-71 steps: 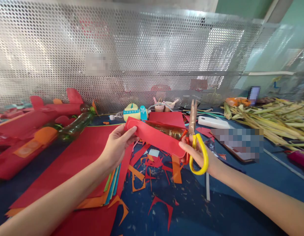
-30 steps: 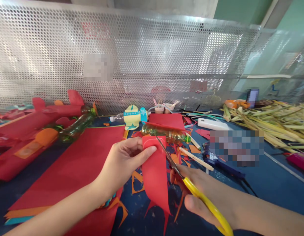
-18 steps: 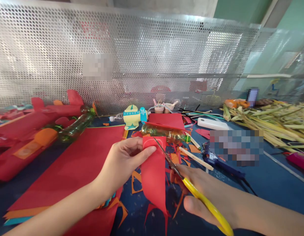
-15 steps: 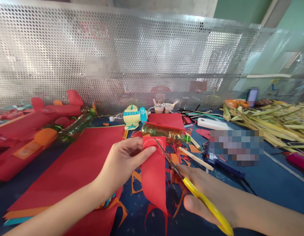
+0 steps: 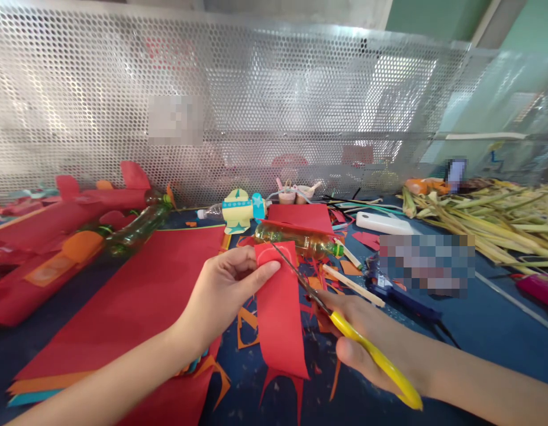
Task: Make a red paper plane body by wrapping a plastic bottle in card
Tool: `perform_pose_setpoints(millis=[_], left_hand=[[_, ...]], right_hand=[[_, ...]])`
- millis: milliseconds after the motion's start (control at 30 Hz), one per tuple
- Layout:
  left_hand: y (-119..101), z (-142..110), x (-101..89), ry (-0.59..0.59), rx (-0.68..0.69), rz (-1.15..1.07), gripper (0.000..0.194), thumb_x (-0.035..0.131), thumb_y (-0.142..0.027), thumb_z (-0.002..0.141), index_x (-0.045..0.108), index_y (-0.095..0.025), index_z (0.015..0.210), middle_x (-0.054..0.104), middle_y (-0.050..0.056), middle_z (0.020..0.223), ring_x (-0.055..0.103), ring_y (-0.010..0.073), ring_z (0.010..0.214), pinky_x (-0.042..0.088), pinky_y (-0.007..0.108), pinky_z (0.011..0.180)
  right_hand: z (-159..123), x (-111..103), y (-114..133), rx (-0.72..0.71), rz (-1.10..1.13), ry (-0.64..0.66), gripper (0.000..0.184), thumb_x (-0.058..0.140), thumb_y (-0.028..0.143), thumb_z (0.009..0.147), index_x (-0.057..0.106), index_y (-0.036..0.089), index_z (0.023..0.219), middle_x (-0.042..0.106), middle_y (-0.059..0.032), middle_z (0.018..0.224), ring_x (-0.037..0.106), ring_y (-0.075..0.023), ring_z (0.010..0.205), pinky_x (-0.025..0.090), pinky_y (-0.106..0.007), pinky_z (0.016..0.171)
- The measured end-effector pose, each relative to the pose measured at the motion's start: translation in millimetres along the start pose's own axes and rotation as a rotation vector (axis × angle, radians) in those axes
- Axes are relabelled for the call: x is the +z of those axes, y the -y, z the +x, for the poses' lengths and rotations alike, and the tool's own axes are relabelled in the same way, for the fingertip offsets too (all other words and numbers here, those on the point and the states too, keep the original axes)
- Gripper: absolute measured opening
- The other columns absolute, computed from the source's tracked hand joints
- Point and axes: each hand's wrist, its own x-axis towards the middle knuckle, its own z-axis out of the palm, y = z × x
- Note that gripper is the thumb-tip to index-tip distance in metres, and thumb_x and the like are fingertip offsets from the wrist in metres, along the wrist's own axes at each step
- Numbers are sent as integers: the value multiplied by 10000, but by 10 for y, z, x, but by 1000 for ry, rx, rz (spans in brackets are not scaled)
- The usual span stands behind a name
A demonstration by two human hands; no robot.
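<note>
My left hand (image 5: 232, 275) pinches a strip of red paper (image 5: 280, 319) near its top, thumb on the front face. A pale curved line is drawn across the strip's upper end. In my right hand (image 5: 367, 337) is a pair of scissors (image 5: 363, 349) with yellow handles, the dark blades pointing up and left at the paper's top right corner, over the drawn curve. Whether the blades are cutting at this instant I cannot tell. Behind the strip lies a green plastic bottle (image 5: 318, 244). Red and orange paper scraps (image 5: 248, 328) are strewn on the blue table beneath.
Stacked red sheets (image 5: 136, 296) lie at left, beside red-wrapped bottles (image 5: 70, 225). A yellow-and-blue decorated bottle (image 5: 237, 210), paste cups (image 5: 303, 193) and a white phone-like object (image 5: 384, 223) stand farther back. A blue glue gun (image 5: 402, 299) and dried stalks (image 5: 500, 219) are at right, before a perforated metal screen (image 5: 274, 106).
The red strip has tilted slightly, its lower end swinging right. The scissor tips have shifted a little left and up over the strip's upper end.
</note>
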Motion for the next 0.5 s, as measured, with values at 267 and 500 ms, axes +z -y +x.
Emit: perform_pose_setpoints(millis=[267, 500], left_hand=[[49, 23, 15, 114, -74, -113, 160, 788, -311, 681, 760, -230, 816, 776, 42, 857, 718, 200, 743, 590, 266, 670], [125, -4, 35, 102, -107, -99, 217, 794, -358, 677, 763, -223, 844, 776, 48, 863, 719, 224, 783, 595, 297, 721]], right_hand=[[24, -22, -15, 6, 41, -4, 658, 251, 825, 802, 464, 202, 809, 427, 25, 628, 376, -118, 500, 240, -268, 454], [33, -18, -8, 2, 29, -23, 656, 303, 806, 809, 542, 197, 853, 499, 8, 642, 440, -129, 513, 316, -258, 462]])
